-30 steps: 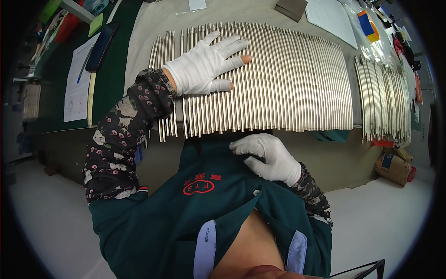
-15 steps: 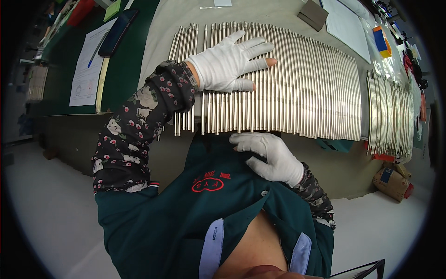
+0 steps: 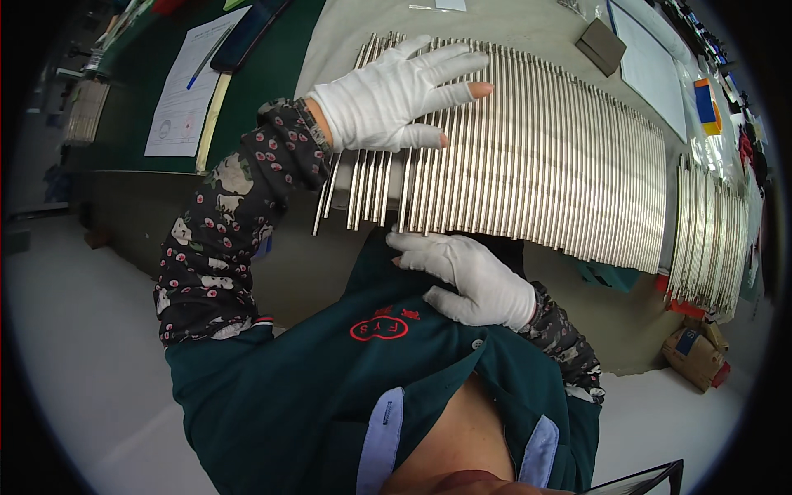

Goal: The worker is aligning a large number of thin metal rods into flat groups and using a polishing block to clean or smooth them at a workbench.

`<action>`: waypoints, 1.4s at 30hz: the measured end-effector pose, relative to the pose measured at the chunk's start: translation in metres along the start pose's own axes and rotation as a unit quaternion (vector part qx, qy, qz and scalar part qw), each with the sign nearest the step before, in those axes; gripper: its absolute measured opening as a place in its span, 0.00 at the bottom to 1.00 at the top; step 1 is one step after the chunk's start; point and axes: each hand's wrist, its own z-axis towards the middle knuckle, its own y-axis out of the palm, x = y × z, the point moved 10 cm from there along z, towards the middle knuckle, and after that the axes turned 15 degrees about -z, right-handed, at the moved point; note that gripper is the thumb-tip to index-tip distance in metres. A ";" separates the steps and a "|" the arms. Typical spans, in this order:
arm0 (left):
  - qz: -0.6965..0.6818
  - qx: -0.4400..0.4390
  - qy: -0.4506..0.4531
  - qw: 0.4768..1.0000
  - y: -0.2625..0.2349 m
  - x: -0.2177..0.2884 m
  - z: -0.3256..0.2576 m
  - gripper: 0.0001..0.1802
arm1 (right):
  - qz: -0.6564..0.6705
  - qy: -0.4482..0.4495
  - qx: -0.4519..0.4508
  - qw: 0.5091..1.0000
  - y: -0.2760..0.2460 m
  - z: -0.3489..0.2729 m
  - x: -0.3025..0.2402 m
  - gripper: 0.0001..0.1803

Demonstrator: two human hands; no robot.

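A long row of slim silvery metal rods [image 3: 528, 148] lies side by side on a pale-covered table. My left hand [image 3: 392, 99], in a white glove with bare thumb and finger tips, lies flat with spread fingers across the rods at the row's left end. A few rods stand apart at the left, with a narrow gap between them and the main row. Below the rods' near ends, my right hand [image 3: 470, 276], also gloved, is open with its fingers stretched leftward. Its fingertips are close to the rod ends; whether they touch is hard to tell. Neither hand grips anything.
A second bundle of rods [image 3: 708, 235] lies at the right. Behind the row are a grey-brown block [image 3: 601, 47], white sheets [image 3: 648, 66] and an orange-and-blue tape roll [image 3: 707, 107]. On the green surface at left lie a phone [image 3: 247, 35], a pen [image 3: 210, 56] and a printed paper [image 3: 186, 91].
The view has shifted, so the table things appear farther right. Against the rods, my left hand has moved left. The gap in the row shows more widely, and my right hand sits slightly farther left.
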 end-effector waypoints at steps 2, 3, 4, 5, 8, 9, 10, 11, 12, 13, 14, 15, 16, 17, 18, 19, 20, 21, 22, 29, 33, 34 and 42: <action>0.020 -0.016 -0.058 0.998 -0.002 -0.016 -0.025 0.41 | 0.008 0.003 0.013 1.000 0.002 0.004 0.005 0.26; 0.026 -0.017 -0.062 0.998 -0.002 -0.018 -0.034 0.41 | -0.002 -0.001 0.012 1.000 0.001 0.004 0.005 0.27; 0.028 -0.017 -0.067 0.997 0.002 -0.020 -0.038 0.41 | -0.001 -0.005 0.009 1.000 0.001 0.003 0.004 0.27; 0.037 -0.038 -0.080 0.995 0.007 -0.019 -0.041 0.41 | -0.006 0.001 0.010 1.000 0.000 0.003 0.003 0.27; 0.047 -0.057 -0.103 0.992 0.014 -0.017 -0.037 0.41 | 0.004 0.000 0.001 1.000 0.003 0.006 -0.001 0.27; 0.061 -0.059 -0.099 0.991 0.016 -0.014 -0.033 0.41 | 0.016 -0.004 -0.009 1.000 0.005 0.008 -0.003 0.26; 0.076 -0.061 -0.095 0.991 0.019 -0.012 -0.027 0.41 | 0.016 -0.005 -0.010 1.000 0.006 0.010 -0.004 0.26; 0.084 -0.056 -0.078 0.992 0.021 -0.008 -0.019 0.41 | 0.022 -0.003 -0.024 0.999 0.010 0.013 -0.006 0.26; 0.082 -0.056 -0.079 0.992 0.023 -0.007 -0.013 0.41 | 0.029 -0.001 -0.038 0.999 0.013 0.016 -0.007 0.26; 0.074 -0.064 -0.081 0.992 0.027 -0.005 -0.008 0.41 | 0.031 0.002 -0.051 0.998 0.015 0.019 -0.010 0.26; 0.068 -0.072 -0.081 0.992 0.028 -0.002 -0.003 0.41 | 0.030 0.002 -0.050 0.998 0.017 0.022 -0.011 0.26; 0.066 -0.070 -0.077 0.992 0.027 -0.001 0.000 0.40 | 0.027 -0.022 -0.062 0.997 0.022 0.024 -0.016 0.26; 0.067 -0.070 -0.077 0.992 0.027 -0.002 0.001 0.40 | 0.024 -0.046 -0.074 0.996 0.028 0.027 -0.022 0.27; 0.062 -0.064 -0.074 0.993 0.027 -0.002 0.003 0.40 | 0.012 -0.074 -0.087 0.993 0.034 0.030 -0.026 0.27; 0.057 -0.058 -0.071 0.994 0.027 -0.004 0.003 0.40 | 0.011 -0.074 -0.086 0.993 0.037 0.036 -0.025 0.27; 0.035 -0.045 -0.069 0.996 0.025 -0.007 0.003 0.41 | 0.013 -0.090 -0.082 0.993 0.038 0.041 -0.026 0.27; 0.036 -0.046 -0.070 0.996 0.022 -0.009 0.002 0.41 | 0.016 -0.108 -0.078 0.991 0.039 0.045 -0.030 0.27; 0.029 -0.038 -0.074 0.996 0.017 -0.010 0.001 0.41 | 0.005 -0.103 -0.074 0.992 0.037 0.050 -0.032 0.28; 0.021 -0.030 -0.077 0.996 0.012 -0.011 0.000 0.42 | 0.006 -0.105 -0.074 0.992 0.039 0.052 -0.031 0.28; 0.054 -0.060 -0.097 0.992 0.018 -0.014 -0.016 0.42 | -0.006 -0.047 -0.030 0.998 0.035 0.052 -0.015 0.30; 0.077 -0.063 -0.107 0.989 0.017 -0.015 -0.017 0.41 | -0.047 -0.037 -0.035 0.998 0.030 0.040 -0.013 0.30; 0.074 -0.062 -0.109 0.989 0.015 -0.015 -0.018 0.41 | -0.048 -0.014 -0.035 0.998 0.028 0.037 -0.007 0.30; 0.069 -0.042 -0.078 0.994 0.009 -0.013 -0.009 0.39 | -0.067 -0.024 -0.011 0.997 0.007 0.039 -0.019 0.27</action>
